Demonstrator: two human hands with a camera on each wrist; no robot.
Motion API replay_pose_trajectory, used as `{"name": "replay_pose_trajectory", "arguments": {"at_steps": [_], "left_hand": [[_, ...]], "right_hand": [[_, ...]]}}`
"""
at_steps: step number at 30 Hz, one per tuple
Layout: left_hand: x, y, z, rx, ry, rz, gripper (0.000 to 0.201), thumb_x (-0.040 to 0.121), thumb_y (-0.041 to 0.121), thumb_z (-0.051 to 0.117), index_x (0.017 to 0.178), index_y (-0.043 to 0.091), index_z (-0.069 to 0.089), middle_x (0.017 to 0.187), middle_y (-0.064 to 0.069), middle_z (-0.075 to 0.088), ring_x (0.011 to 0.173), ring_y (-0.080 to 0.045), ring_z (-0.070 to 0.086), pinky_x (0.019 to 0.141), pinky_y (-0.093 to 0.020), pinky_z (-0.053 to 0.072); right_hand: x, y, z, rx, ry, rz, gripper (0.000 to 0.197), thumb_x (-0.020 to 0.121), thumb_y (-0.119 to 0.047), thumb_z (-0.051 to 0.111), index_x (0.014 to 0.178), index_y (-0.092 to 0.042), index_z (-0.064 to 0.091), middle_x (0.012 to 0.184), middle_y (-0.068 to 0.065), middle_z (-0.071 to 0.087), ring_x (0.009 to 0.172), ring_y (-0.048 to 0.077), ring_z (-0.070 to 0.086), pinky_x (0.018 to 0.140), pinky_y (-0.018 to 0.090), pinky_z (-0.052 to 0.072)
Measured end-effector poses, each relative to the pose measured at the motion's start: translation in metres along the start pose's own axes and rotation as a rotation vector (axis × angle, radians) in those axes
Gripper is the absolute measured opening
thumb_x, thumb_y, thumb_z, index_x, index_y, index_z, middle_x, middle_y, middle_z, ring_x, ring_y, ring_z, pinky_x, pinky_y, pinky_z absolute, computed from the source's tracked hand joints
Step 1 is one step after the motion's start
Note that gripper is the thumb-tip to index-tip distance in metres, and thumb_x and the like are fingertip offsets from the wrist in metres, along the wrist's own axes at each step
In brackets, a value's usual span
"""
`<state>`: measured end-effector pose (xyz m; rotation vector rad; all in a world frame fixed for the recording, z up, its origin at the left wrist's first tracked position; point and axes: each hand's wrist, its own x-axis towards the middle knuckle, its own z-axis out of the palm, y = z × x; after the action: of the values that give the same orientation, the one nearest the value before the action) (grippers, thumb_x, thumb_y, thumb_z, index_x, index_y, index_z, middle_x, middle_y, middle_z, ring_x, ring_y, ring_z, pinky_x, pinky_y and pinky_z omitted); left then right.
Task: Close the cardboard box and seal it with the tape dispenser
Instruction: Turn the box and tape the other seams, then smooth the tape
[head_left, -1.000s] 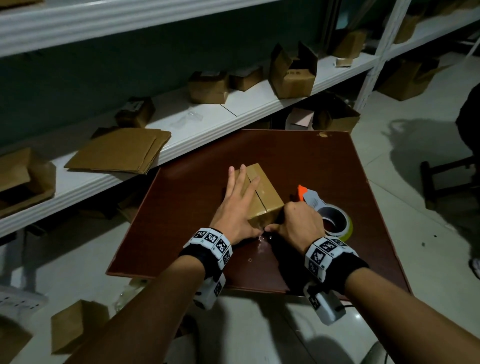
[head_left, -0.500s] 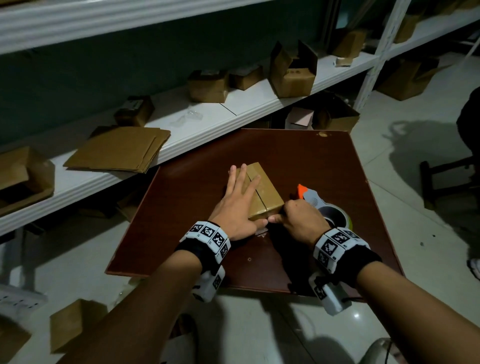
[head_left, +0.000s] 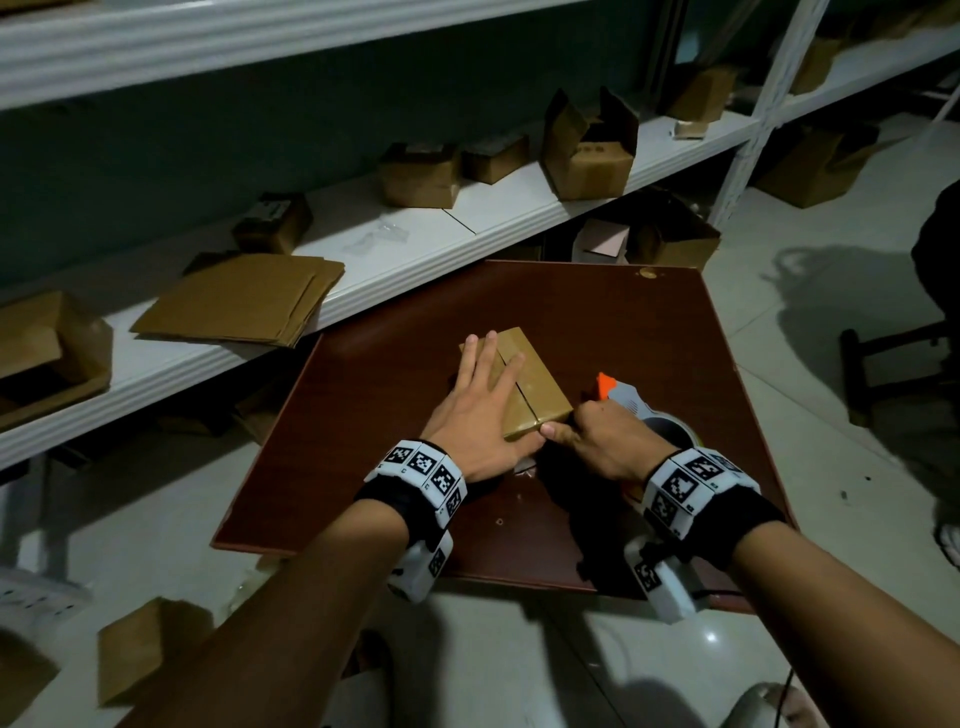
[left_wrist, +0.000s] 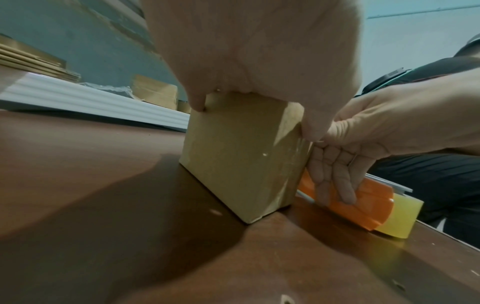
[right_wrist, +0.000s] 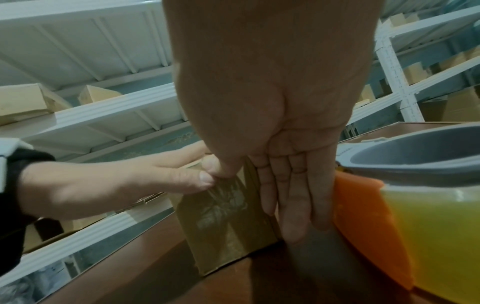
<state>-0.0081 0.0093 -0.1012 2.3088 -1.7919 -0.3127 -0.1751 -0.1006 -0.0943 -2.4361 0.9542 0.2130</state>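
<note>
Small brown cardboard box (head_left: 524, 387), flaps shut with the centre seam showing along the top, glossy wrinkled tape on the near end face; upright on the bench. Tape dispenser (head_left: 631, 402), orange and grey with a yellowish roll, just beside the box's right.

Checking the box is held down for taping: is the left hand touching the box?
Touching. The head view shows the left hand lying flat on the box top; the left wrist view shows its fingers on the box's upper edge.
</note>
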Motion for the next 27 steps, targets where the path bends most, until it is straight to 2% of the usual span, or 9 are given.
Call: {"name": "replay_pose_trajectory", "arguments": {"at_steps": [6,11,17,23,27], "left_hand": [[0.002,0.003,0.001,-0.018,0.01,-0.024,0.109,0.082,0.066,0.062,0.168,0.03,0.006,0.173,0.005,-0.028,0.157,-0.021,-0.033,0.126,-0.054,0.03],[0.002,0.013,0.0,0.011,-0.032,-0.045,0.108,0.087,0.057,0.063,0.168,0.023,0.0,0.171,-0.002,-0.032,0.156,-0.027,-0.035,0.127,-0.054,0.028],[0.006,0.014,0.004,0.074,0.001,-0.069,0.121,0.08,0.051,0.08,0.168,0.023,0.002,0.172,-0.004,-0.028,0.158,-0.03,-0.028,0.125,-0.051,0.033],[0.004,0.017,0.004,0.039,0.034,-0.066,0.116,0.081,0.052,0.077,0.168,0.022,0.007,0.174,-0.004,-0.024,0.159,-0.029,-0.027,0.124,-0.05,0.034],[0.006,0.016,0.006,0.048,0.016,-0.073,0.116,0.082,0.059,0.075,0.168,0.024,0.004,0.173,-0.004,-0.026,0.158,-0.029,-0.03,0.128,-0.049,0.027]], "right_hand": [[-0.005,-0.006,-0.003,0.067,0.025,0.06,0.068,0.099,-0.068,0.037,0.065,-0.012,0.051,0.062,0.004,0.05,0.056,0.018,0.046,0.053,0.03,0.031],[-0.003,-0.008,-0.001,0.058,0.047,0.092,0.072,0.098,-0.071,0.034,0.063,-0.011,0.051,0.064,0.006,0.051,0.06,0.02,0.049,0.055,0.033,0.032],[-0.002,-0.008,0.002,0.084,0.035,0.115,0.074,0.091,-0.081,0.033,0.062,-0.015,0.052,0.063,0.004,0.054,0.057,0.019,0.049,0.063,0.034,0.042],[0.0,-0.008,0.001,0.087,0.06,0.115,0.072,0.094,-0.076,0.037,0.067,-0.012,0.054,0.068,0.007,0.055,0.061,0.02,0.051,0.064,0.035,0.041],[0.001,-0.007,-0.001,0.071,0.02,0.123,0.062,0.101,-0.067,0.033,0.073,-0.014,0.051,0.073,0.004,0.051,0.065,0.018,0.048,0.07,0.036,0.042]]}}
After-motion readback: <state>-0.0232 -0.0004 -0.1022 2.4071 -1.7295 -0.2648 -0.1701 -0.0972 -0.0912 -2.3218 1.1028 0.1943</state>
